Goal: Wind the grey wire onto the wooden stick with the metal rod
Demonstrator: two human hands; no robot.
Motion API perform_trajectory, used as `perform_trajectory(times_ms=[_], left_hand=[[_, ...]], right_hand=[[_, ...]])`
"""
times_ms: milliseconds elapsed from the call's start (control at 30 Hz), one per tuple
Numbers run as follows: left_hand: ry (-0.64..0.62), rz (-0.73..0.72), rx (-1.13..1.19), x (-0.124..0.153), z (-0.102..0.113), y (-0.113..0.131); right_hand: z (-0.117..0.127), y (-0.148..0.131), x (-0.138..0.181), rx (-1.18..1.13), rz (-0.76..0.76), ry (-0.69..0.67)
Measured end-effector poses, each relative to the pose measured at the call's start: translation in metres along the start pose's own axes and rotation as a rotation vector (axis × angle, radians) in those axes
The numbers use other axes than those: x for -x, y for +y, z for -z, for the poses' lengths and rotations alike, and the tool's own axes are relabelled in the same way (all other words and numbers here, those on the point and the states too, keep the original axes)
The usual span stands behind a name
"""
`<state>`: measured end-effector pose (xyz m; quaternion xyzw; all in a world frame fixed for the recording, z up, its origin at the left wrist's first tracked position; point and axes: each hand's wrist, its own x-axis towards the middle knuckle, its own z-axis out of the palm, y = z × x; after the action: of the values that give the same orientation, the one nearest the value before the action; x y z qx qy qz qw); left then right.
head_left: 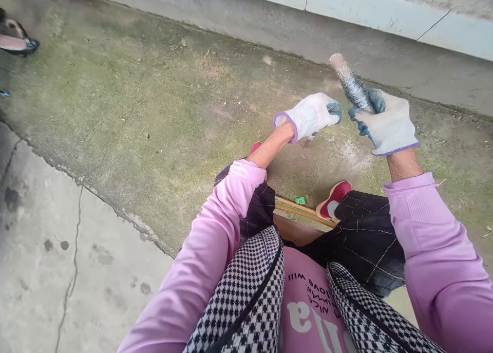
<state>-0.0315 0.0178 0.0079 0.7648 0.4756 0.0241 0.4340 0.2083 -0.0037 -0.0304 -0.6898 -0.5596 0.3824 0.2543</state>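
Wire-wound rod held up in gloved right hand

The right hand (391, 122) is clamped around the lower part of the wire-wound rod (356, 91), which tilts above the ground (185, 101), its bare pale end pointing away from the person. Just beside it, the left hand (318, 111), also gloved, has curled fingers; whether they grip anything, I cannot tell. Below the hands lies a whitish dusty patch (355, 155). Nearer the person are a red shoe (335, 198) and a small green wrapper (300, 201)
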Motion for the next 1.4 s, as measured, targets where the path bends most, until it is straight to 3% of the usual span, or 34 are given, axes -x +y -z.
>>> perform_trajectory(times_ms=[367, 767, 1400], left_hand=[[0.082, 0.027, -0.215, 0.012, 0.005, 0.009], [0.135, 0.138, -0.248, 0.013, 0.011, 0.013], [0.148, 0.174, -0.341, 0.007, 0.009, 0.013]], right_hand=[[0.003, 0.006, -0.006, -0.034, -0.034, 0.004], [0.002, 0.007, -0.014, -0.3, -0.121, -0.041], [-0.002, -0.008, -0.008, -0.388, -0.151, -0.021]])
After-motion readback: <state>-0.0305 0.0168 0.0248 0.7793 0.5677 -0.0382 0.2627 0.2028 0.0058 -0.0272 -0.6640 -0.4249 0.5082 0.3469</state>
